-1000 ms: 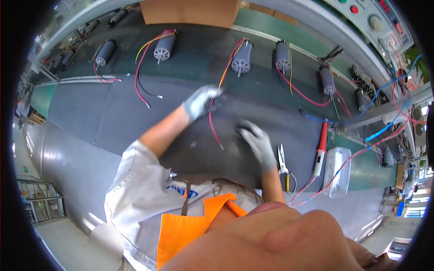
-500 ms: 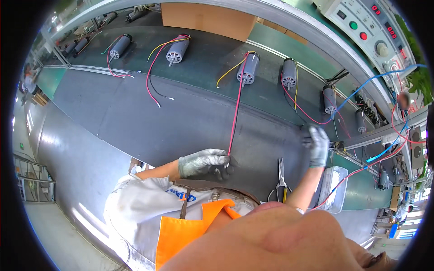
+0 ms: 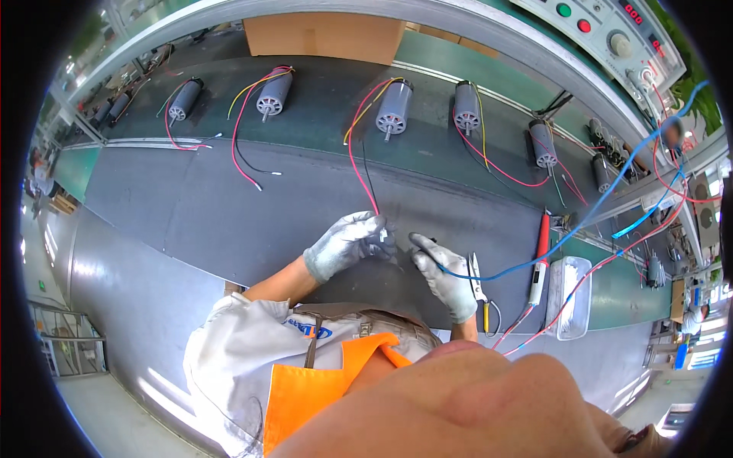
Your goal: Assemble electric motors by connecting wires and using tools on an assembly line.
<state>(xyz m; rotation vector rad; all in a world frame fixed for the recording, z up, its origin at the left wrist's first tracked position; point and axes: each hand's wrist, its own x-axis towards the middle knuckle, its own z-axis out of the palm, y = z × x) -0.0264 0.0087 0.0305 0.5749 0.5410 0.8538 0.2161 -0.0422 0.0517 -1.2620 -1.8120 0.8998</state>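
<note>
My left hand (image 3: 347, 244), in a grey-coated white glove, pinches the ends of the red and black wires (image 3: 361, 175). These run from a grey cylindrical motor (image 3: 395, 105) lying beyond it, which also has a yellow wire. My right hand (image 3: 444, 276), gloved alike, is closed on the end of a blue cable (image 3: 504, 272). A dark tip shows at its fingers, a short gap from the left hand. Scissors-like snips (image 3: 478, 278) with a yellow handle lie just right of this hand. Farther right rests a red and white pen-shaped tool (image 3: 539, 267) with a cord.
Several more motors (image 3: 467, 108) with coloured wires line the far side of the grey bench (image 3: 206, 221). A clear plastic tub (image 3: 571, 301) stands at right. The blue cable hangs from a control box (image 3: 611, 34) at upper right. A cardboard box (image 3: 324, 38) stands behind.
My right hand has come left toward the left hand, now with the blue cable. The pen-shaped tool now shows on the bench. My left hand has lifted slightly away from me, and the wires hang slacker.
</note>
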